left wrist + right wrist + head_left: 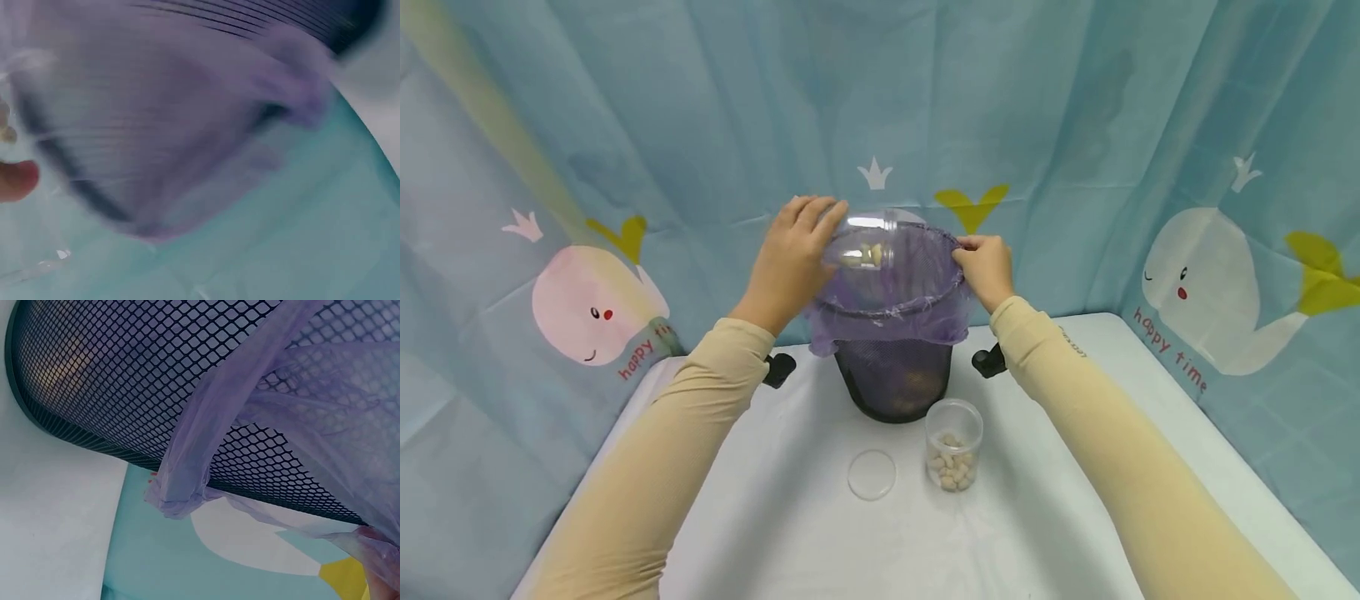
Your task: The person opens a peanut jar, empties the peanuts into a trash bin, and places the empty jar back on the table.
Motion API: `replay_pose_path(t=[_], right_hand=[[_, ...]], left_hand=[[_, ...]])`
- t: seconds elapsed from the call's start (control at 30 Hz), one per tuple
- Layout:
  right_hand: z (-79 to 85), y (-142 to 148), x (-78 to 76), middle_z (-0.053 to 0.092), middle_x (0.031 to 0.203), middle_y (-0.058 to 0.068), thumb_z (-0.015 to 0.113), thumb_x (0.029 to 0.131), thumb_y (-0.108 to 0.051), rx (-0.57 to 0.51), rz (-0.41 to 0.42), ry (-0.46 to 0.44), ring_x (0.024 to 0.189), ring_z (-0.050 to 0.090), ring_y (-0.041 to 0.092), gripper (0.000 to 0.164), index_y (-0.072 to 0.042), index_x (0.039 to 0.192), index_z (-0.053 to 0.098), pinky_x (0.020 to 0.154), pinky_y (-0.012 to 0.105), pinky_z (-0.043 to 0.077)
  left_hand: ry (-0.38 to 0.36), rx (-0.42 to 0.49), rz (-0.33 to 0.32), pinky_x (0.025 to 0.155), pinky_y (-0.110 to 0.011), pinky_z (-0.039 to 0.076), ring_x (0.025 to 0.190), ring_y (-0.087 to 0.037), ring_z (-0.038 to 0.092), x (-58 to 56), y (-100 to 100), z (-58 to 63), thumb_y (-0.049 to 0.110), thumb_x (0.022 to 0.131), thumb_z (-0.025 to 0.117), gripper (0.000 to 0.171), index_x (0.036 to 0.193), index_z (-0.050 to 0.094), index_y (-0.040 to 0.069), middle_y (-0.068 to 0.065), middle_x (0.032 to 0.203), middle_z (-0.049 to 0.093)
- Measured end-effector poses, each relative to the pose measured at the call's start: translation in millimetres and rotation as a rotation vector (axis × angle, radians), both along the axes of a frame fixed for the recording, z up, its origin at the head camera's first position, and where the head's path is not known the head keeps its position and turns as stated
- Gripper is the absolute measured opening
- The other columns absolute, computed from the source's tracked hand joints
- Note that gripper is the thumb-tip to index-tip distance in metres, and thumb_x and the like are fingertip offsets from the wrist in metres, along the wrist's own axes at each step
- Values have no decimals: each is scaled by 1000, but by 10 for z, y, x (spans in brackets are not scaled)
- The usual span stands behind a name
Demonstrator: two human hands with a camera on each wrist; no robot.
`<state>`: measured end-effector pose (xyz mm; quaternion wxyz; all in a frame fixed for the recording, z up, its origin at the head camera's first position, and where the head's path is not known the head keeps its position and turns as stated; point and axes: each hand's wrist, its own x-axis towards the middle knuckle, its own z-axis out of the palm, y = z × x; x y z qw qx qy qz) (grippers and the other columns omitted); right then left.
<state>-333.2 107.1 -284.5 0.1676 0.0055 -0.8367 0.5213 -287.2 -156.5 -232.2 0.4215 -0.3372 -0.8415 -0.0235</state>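
My left hand (pixel 796 254) grips a clear plastic jar (pixel 856 243), tipped on its side over the bin's mouth with its open end toward the right. A few pale, nut-like pieces (pixel 874 253) lie inside the jar. Below it stands a black mesh bin (pixel 887 377), lined with a thin purple bag (pixel 942 327) folded over the rim. At the right side of that rim, my right hand (pixel 987 268) pinches the edge and the bag. In the left wrist view, a fingertip (pixel 20 180) shows at the clear jar. The right wrist view catches fingers (pixel 381 575) at the bag-covered rim.
In front of the bin, a second clear jar (pixel 953 425) stands upright, holding several beige pieces. A round clear lid (pixel 872 475) lies to its left on the white table (pixel 820 542). Blue curtains (pixel 737 108) printed with whales hang behind and at both sides.
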Motion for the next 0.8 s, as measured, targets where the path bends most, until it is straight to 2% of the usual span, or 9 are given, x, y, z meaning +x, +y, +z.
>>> replay_pose_path(t=[0.13,0.3,0.37,0.5,0.57,0.67,0.8], right_hand=[[-2,1,1,69,125,18,57,98,-12,-4,-4,-8,60,50,5,33,-4,128,67,53,18,38],[-2,-20,-4,69,125,17,57,97,-13,5,-1,-11,63,52,6,33,-4,128,67,54,18,39],[-2,-25,-2,70,124,17,57,97,-12,4,0,-3,61,49,7,33,-4,127,67,53,19,37],[-2,-26,8,70,124,18,57,97,-11,-1,2,1,59,48,6,33,-3,127,67,53,19,36],[-2,-29,4,69,124,18,57,97,-12,-3,6,-6,58,47,6,33,-4,128,67,52,19,36],[-4,-39,-8,69,125,18,57,97,-12,-4,8,-12,55,45,5,34,-4,128,66,51,19,35],[-13,-45,4,69,125,18,56,97,-11,-6,3,-8,56,45,6,34,-3,129,66,52,19,35]], left_hand=[[-47,-107,-17,115,-47,42,125,-42,51,-1,9,-40,-13,75,69,63,135,54,0,-24,131,60],[-19,-22,-21,116,-47,41,125,-42,51,17,-4,-17,-9,73,74,66,135,54,0,-23,132,59],[-13,-46,-20,115,-46,42,124,-41,52,9,-12,-24,-6,73,78,67,134,55,0,-23,131,60],[-65,-95,-9,112,-46,45,125,-41,52,12,-24,-54,-4,73,80,68,136,54,1,-23,132,60],[-84,-64,3,114,-46,43,127,-41,51,34,-35,-39,-3,74,80,69,137,53,1,-22,134,58],[-73,11,13,115,-47,42,128,-42,50,38,-52,-9,-2,74,79,69,137,53,1,-22,135,57],[-66,-17,17,114,-47,43,127,-41,51,20,-64,-32,-2,73,81,69,136,54,1,-22,133,58]])
